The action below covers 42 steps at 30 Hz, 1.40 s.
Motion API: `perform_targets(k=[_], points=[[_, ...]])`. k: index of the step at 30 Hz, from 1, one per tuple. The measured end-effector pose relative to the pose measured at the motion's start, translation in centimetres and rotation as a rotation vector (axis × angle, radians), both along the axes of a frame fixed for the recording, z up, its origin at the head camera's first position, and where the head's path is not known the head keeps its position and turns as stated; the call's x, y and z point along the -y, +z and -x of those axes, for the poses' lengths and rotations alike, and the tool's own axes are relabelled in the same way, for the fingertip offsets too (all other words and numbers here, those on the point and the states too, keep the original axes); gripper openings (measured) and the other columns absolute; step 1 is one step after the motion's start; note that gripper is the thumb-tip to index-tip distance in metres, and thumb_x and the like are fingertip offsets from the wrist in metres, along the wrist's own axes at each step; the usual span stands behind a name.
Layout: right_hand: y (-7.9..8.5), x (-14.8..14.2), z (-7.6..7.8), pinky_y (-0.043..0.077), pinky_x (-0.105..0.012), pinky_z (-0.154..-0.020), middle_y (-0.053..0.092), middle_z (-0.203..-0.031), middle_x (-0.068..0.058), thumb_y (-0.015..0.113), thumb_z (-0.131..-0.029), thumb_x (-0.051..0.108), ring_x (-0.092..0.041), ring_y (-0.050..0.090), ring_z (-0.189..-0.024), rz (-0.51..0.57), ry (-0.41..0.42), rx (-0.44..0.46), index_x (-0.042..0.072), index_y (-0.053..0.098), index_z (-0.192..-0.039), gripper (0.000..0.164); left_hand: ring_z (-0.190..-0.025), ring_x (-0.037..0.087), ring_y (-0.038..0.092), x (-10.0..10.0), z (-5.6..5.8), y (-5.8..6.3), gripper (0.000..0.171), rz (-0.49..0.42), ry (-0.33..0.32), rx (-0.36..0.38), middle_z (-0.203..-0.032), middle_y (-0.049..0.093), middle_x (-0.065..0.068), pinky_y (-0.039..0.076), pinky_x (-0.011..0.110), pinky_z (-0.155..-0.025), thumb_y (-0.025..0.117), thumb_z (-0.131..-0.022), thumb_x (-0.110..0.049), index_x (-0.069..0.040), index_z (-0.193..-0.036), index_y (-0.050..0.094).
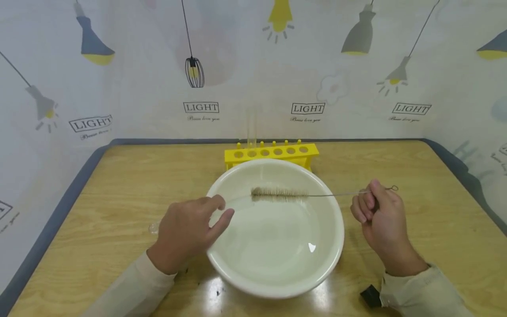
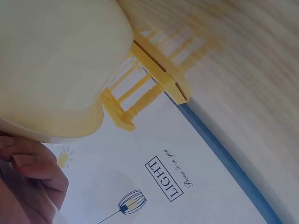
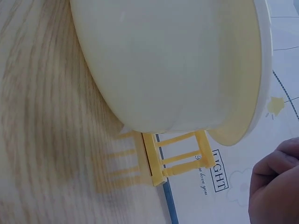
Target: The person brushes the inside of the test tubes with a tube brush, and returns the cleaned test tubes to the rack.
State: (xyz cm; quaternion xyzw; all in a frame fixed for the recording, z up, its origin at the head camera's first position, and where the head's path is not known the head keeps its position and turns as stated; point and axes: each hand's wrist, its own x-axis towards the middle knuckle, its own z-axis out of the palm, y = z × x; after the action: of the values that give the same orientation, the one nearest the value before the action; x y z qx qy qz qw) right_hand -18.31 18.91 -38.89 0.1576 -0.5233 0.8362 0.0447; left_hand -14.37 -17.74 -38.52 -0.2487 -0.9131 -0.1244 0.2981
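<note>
Test tube is clamped in L hand, over basin's L rim; brush is pinched by R hand, R of basin. Tube may be chipped if brush is pushed off-axis, or dropped if wet. Mat'ls: tube clear, round-ended; handle thin wire, looped; bristles tan, fuzzy, over basin; basin white, glossy, round; plastic-looking rack yellow, holed, behind basin.

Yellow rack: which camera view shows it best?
The head view: the yellow rack shows its full row of holes, though the basin hides some lower parts. Both wrist views show one end, the basin hiding the rest.
</note>
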Motion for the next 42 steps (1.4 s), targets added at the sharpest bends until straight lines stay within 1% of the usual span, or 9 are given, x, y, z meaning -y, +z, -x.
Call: perform_targets(k=[6,10,13,17,22,29,33,37,42], points=[[0.0,-0.1,0.2,0.014,-0.031,-0.044,0.02,-0.059,-0.005,0.029,-0.111,0.017,-0.018,0.02,-0.045,0.001,0.025,-0.054,0.005,0.031,-0.067,0.046,-0.043,0.002,0.031,0.1,0.1,0.1,0.034,0.006,-0.017,-0.03,-0.056,0.05,-0.009,0.021,0.018,-0.04,0.047,-0.1,-0.042,-0.016,-0.081,0.06],[-0.1,-0.3,0.3,0.013,-0.031,-0.044,0.02,-0.059,-0.005,0.028,-0.111,0.016,-0.018,0.019,-0.045,-0.003,0.029,-0.046,0.005,0.03,-0.066,0.047,-0.043,0.002,0.031,0.1,0.1,0.1,0.04,0.015,-0.031,-0.042,-0.055,0.05,-0.01,0.021,0.018,-0.04,0.042,-0.102,-0.045,-0.016,-0.082,0.061],[-0.1,-0.6,0.4,0.013,-0.032,-0.044,0.019,-0.058,-0.005,0.029,-0.111,0.018,-0.019,0.02,-0.044,-0.038,0.039,-0.031,0.005,0.027,-0.066,0.047,-0.043,0.002,0.031,0.1,0.1,0.1,0.041,0.017,-0.032,-0.044,-0.055,0.05,-0.01,0.021,0.018,-0.041,0.041,-0.102,-0.046,-0.016,-0.082,0.061],[-0.3,-1.0,0.6,0.014,-0.033,-0.045,0.018,-0.058,-0.006,0.031,-0.111,0.021,-0.019,0.02,-0.044,-0.108,0.034,-0.011,0.004,0.025,-0.066,0.048,-0.044,0.002,0.032,0.1,0.1,0.0,0.039,0.014,-0.031,-0.05,-0.056,0.05,-0.01,0.021,0.018,-0.041,0.043,-0.101,-0.046,-0.017,-0.082,0.061],[-0.5,-1.3,0.6,0.015,-0.034,-0.045,0.019,-0.057,-0.006,0.032,-0.111,0.024,-0.021,0.022,-0.044,-0.169,0.002,0.023,0.004,0.025,-0.065,0.051,-0.044,0.002,0.033,0.1,0.1,-0.2,0.036,0.018,-0.036,-0.061,-0.056,0.05,-0.011,0.021,0.018,-0.041,0.046,-0.1,-0.044,-0.017,-0.082,0.061],[-0.6,-1.3,0.7,0.016,-0.035,-0.045,0.019,-0.057,-0.006,0.032,-0.111,0.022,-0.02,0.022,-0.044,-0.166,-0.019,0.02,0.005,0.027,-0.064,0.049,-0.044,0.002,0.033,0.0,0.0,-0.1,0.038,0.016,-0.03,-0.043,-0.056,0.05,-0.01,0.021,0.018,-0.041,0.045,-0.101,-0.046,-0.017,-0.081,0.061],[-0.5,-1.3,0.6,0.016,-0.035,-0.045,0.019,-0.057,-0.006,0.033,-0.11,0.024,-0.021,0.022,-0.044,-0.179,-0.031,0.045,0.006,0.028,-0.064,0.05,-0.043,0.003,0.035,0.0,0.0,-0.2,0.035,0.018,-0.029,-0.034,-0.056,0.051,-0.01,0.023,0.019,-0.04,0.049,-0.099,-0.044,-0.017,-0.081,0.062],[-0.3,-1.2,0.6,0.017,-0.035,-0.046,0.02,-0.057,-0.006,0.035,-0.11,0.027,-0.021,0.023,-0.044,-0.198,-0.037,0.059,0.006,0.029,-0.065,0.05,-0.043,0.002,0.034,0.0,-0.1,-0.1,0.035,0.016,-0.024,-0.024,-0.057,0.053,-0.01,0.023,0.018,-0.04,0.048,-0.099,-0.044,-0.017,-0.083,0.063],[-0.1,-1.3,0.6,0.018,-0.035,-0.045,0.025,-0.057,-0.004,0.033,-0.11,0.025,-0.02,0.025,-0.045,-0.183,0.009,0.019,0.007,0.033,-0.065,0.049,-0.044,0.0,0.03,0.0,0.0,-0.1,0.033,0.011,-0.029,-0.033,-0.055,0.049,-0.011,0.019,0.017,-0.041,0.049,-0.099,-0.043,-0.018,-0.083,0.063]])
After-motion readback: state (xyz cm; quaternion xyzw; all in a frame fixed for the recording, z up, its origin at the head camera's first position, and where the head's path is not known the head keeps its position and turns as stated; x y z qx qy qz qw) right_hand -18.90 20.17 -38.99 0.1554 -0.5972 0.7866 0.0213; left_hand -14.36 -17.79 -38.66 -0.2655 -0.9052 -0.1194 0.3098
